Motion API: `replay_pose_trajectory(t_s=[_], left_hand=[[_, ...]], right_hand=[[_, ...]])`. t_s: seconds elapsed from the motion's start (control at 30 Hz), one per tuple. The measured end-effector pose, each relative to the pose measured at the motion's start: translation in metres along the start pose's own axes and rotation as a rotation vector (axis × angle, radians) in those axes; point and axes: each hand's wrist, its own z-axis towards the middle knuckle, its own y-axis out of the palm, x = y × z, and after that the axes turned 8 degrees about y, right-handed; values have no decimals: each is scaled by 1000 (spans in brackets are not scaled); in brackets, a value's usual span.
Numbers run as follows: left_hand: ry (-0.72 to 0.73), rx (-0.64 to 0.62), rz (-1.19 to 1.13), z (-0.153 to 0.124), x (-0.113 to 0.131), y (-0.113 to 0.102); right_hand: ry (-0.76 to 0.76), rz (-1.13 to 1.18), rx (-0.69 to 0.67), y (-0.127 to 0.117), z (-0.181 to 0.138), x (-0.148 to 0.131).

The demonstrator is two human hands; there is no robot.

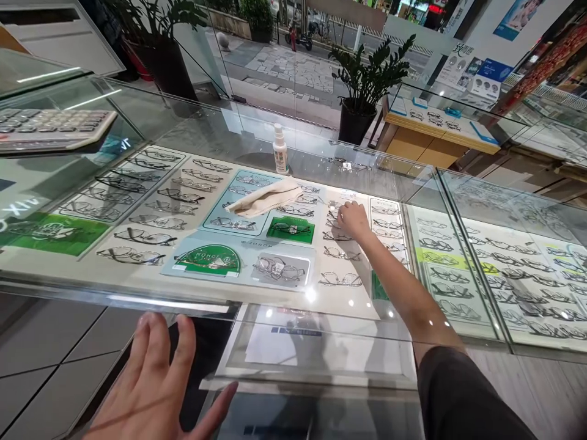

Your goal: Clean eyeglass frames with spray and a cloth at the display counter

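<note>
My left hand (151, 385) hangs in front of the counter's near edge, fingers spread, with nothing in it. Stretched out over the glass display case (220, 302), my right hand (353, 220) has its fingers curled down above a column of eyeglasses (340, 279). What its fingertips hold, if anything, is hidden. I cannot tell whether that hand touches the glass. To its left lies a crumpled cream cloth (268, 197) on the glass top. Behind the cloth a white spray bottle (280, 150) stands upright.
Rows of eyeglasses (144, 236) lie under the glass, some on green cards (290, 230). A calculator (55, 129) is at the far left. Potted plants (360, 113) stand beyond the case by the window. Another eyeglasses table (424, 131) is at the back right.
</note>
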Motion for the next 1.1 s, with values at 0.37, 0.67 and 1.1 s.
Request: replay_pose_trajectory(t_s=[0.37,0.67,1.1], left_hand=[[13,-36,-90,6,8,-17],[-14,-58,-119,6,10,-17],[20,-40,-120,4,6,-14]], right_hand=[[71,-8,-202,10,-115,-16],[3,0,-326,17,-178,-12],[-16,12,-390,31,-201,-24]])
